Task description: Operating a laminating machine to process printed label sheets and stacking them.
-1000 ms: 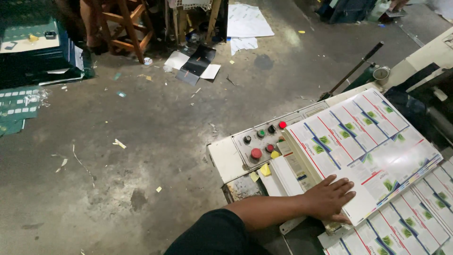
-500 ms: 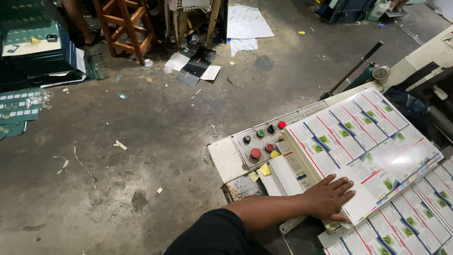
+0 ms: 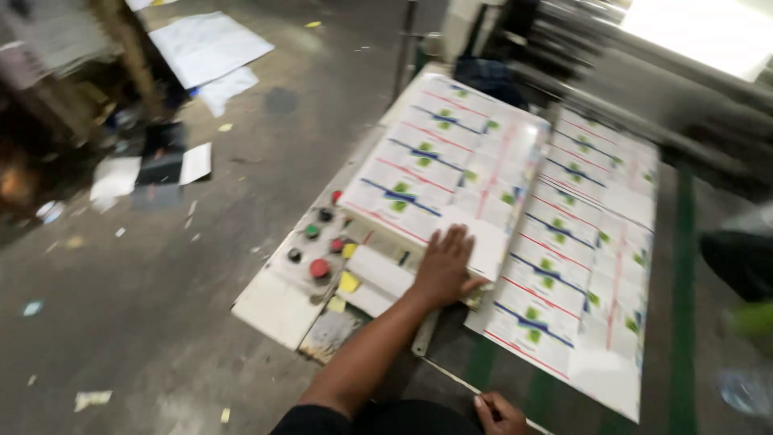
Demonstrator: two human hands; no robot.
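Note:
My left hand [image 3: 445, 267] lies flat, fingers spread, on the near corner of a stack of white printed sheets [image 3: 451, 161] with red, blue and green marks. The stack rests on a machine table. A second, longer printed sheet [image 3: 580, 266] lies just to its right, partly under the stack's edge. Just left of my hand, a control panel [image 3: 298, 266] carries red, green and black buttons. Only part of my right hand [image 3: 499, 415] shows at the bottom edge. Its fingers are curled by the table's near rim, and I cannot tell whether it grips anything.
Dark rollers and bars of the machine [image 3: 644, 72] cross the upper right, blurred. On the grey floor [image 3: 145, 322] are loose white papers [image 3: 205, 48] and scraps, with wooden furniture legs [image 3: 121, 48] at the upper left. A green stripe [image 3: 684, 242] runs down the table's right side.
The view has swung right and closer over the machine table. My left hand stays on the same corner of the sheets. My right hand has come into view at the bottom.

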